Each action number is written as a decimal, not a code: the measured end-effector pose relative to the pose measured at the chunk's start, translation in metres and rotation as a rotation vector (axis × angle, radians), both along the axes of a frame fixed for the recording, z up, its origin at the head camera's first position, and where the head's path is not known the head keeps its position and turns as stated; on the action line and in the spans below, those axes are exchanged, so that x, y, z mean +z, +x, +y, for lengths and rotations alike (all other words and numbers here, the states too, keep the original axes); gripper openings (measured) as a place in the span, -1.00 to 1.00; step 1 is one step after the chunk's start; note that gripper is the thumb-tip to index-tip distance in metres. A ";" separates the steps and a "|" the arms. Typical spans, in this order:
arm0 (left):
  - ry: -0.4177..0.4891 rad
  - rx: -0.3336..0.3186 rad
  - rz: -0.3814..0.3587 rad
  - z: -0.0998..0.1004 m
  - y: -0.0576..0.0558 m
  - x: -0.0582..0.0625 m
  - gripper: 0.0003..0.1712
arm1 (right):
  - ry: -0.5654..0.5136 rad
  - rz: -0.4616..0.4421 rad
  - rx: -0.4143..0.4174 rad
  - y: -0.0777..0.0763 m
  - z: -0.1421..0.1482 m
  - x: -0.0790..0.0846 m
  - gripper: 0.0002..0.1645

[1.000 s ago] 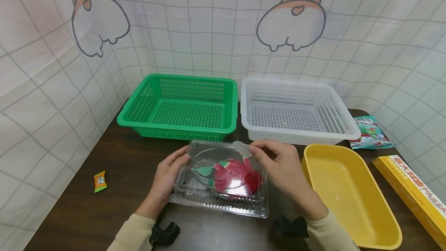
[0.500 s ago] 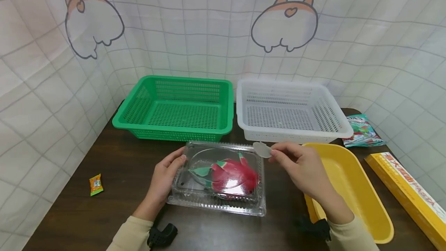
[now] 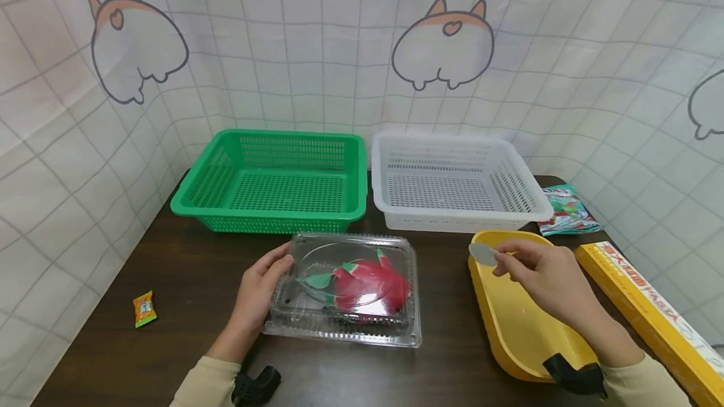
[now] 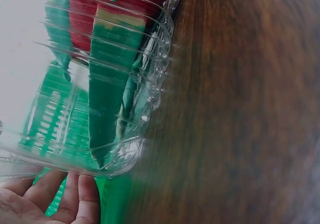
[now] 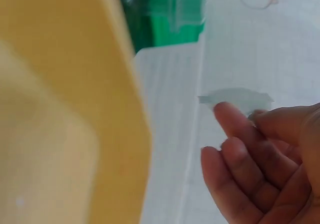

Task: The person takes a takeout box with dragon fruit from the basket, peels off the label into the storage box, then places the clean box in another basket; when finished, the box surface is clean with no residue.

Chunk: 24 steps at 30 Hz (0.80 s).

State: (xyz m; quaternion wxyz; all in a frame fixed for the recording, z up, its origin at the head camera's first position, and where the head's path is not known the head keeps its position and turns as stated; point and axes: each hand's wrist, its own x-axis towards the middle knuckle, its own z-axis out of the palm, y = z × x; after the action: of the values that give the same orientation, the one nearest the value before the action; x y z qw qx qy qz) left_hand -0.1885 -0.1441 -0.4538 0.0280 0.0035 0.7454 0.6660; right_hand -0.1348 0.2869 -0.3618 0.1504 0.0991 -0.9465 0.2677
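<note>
A clear plastic clamshell box (image 3: 317,330) with a red and green dragon fruit (image 3: 370,287) inside lies at the middle front in the head view. My left hand (image 3: 254,291) holds the box by its left edge, thumb on top; the fingertips (image 4: 86,194) show right at the box wall in the left wrist view. Between thumb and index finger, my right hand (image 3: 557,281) pinches a thin, whitish translucent piece that looks like a sticker (image 3: 483,254). This hand is over the yellow tub (image 3: 491,331), with the sticker above the tub's rear left rim.
Behind the box stand a green basket (image 3: 271,212) and a white basket (image 3: 458,209). A small orange candy packet (image 3: 144,309) lies at the left. To the right are a teal snack bag (image 3: 568,209) and a long yellow pasta box (image 3: 650,306). A tiled-pattern curtain surrounds the table.
My right hand has moved right with the sticker, from the top right corner of the clamshell box to over the yellow tub. The left hand keeps hold of the box. The view has turned right.
</note>
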 end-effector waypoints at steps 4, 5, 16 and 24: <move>0.004 0.004 -0.002 0.000 0.000 0.001 -0.45 | 0.050 -0.046 -0.018 0.000 0.018 -0.005 -0.91; 0.005 0.006 -0.001 0.000 0.000 0.001 -0.46 | 0.063 -0.063 -0.019 0.000 0.023 -0.007 -0.90; 0.013 -0.004 0.000 0.003 0.000 0.001 -0.46 | 0.182 -0.264 -0.043 -0.003 0.059 -0.020 -0.87; -0.002 -0.009 0.003 0.000 0.000 -0.003 -0.43 | 0.134 -0.434 0.036 -0.011 0.071 -0.026 -0.72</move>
State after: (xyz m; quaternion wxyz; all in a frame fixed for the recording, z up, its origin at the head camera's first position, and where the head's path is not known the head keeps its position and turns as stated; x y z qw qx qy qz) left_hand -0.1886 -0.1437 -0.4564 0.0298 0.0078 0.7461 0.6651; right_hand -0.1458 0.3584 -0.3883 -0.0687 0.0658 -0.9704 0.2218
